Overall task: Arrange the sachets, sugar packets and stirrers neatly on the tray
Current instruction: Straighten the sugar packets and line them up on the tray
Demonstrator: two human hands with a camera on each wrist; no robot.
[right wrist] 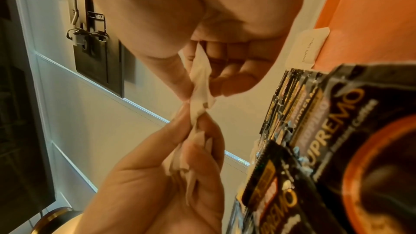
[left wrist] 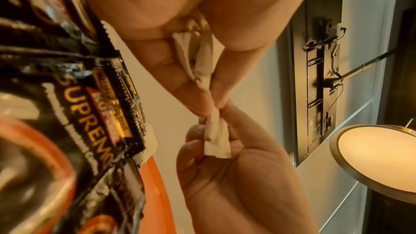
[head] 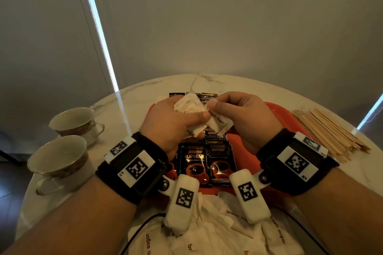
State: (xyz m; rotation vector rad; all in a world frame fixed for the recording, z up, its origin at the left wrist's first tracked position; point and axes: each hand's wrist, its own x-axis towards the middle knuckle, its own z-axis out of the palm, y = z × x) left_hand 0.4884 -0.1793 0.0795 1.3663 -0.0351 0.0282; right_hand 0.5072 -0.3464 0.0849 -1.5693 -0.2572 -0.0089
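Both hands hover over the orange tray point(head: 277, 114). My left hand point(head: 194, 118) grips a small bunch of white sugar packets point(head: 188, 103), which shows crumpled between its fingers in the left wrist view point(left wrist: 200, 56). My right hand point(head: 215, 107) pinches one end of a single packet marked "brown sugar" point(head: 219, 123) with thumb and forefinger. The two hands meet at that packet point(right wrist: 201, 81). Black coffee sachets point(head: 194, 163) lie in overlapping rows on the tray beneath the hands. Wooden stirrers point(head: 329, 132) lie in a heap on the table, right of the tray.
A loose pile of sugar packets point(head: 217, 223) sits on the marble table near its front edge. Two teacups point(head: 74, 120) point(head: 58, 155) stand at the left. More dark sachets point(head: 209, 96) lie beyond the hands. One sugar packet point(right wrist: 308, 45) lies beside the tray rim.
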